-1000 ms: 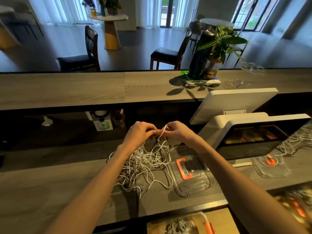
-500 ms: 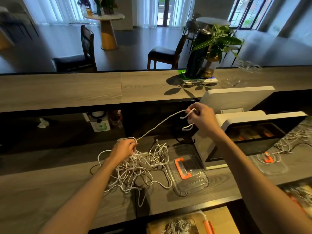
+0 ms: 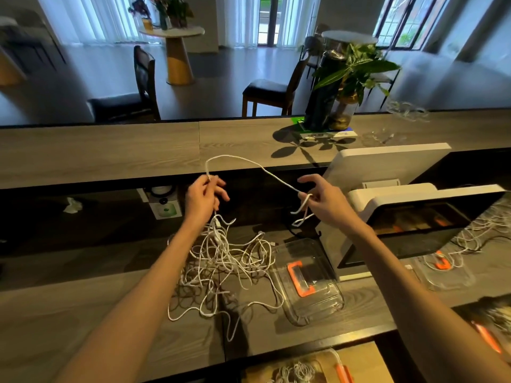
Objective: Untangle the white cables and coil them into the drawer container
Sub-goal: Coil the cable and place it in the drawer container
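A tangle of white cables (image 3: 224, 261) lies on the wooden desk in front of me. One white cable strand (image 3: 249, 163) arcs up between my hands. My left hand (image 3: 203, 199) pinches it above the tangle, with cables hanging down from it. My right hand (image 3: 323, 200) pinches the strand's other part, and short loops dangle below its fingers. A clear plastic container (image 3: 307, 283) with an orange handle lies on the desk just right of the tangle, with no cable inside.
A white screen unit (image 3: 392, 205) stands right of my right hand. A second clear container (image 3: 445, 272) with cables lies at the far right. A potted plant (image 3: 345, 87) stands on the raised counter. An open drawer (image 3: 304, 369) with coiled cables shows at the bottom.
My left hand rose from the tangle to chest height, lifting cables with it. My right hand dropped slightly and moved left. The taut strand between them became a slack upward arc.
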Available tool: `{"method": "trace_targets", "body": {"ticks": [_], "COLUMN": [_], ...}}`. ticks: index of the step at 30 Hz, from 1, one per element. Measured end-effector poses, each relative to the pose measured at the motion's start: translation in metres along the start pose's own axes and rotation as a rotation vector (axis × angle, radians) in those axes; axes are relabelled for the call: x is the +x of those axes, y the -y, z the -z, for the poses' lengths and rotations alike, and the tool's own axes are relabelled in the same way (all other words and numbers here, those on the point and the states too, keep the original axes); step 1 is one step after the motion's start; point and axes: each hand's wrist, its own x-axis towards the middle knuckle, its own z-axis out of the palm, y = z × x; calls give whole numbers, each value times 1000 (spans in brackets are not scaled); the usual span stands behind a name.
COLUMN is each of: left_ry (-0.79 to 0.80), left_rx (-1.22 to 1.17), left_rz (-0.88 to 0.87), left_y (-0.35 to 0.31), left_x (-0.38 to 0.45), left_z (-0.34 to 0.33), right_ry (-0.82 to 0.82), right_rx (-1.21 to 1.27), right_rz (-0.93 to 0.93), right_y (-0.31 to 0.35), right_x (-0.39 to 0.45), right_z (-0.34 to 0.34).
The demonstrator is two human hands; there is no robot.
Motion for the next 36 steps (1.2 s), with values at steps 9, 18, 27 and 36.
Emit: {"method": "trace_targets", "body": {"ticks": [9,18,27,36], "left_ry": [672,802,525,382], "left_rx": [254,280,527,433], "left_rz": [-178,-72,43,128], "left_y": [-68,-45,52,78], "left_x": [-13,-22,-44,-59], "left_z": [-21,-19,5,16], "right_ry": [87,154,-96,-125], "right_rx": [-31,-286,-220,-124], "right_rz": [349,502,313,188], "right_y": [28,15,-12,-11], "right_x": [12,5,4,-4], "right_z": [-23,-29,-3,34]}}
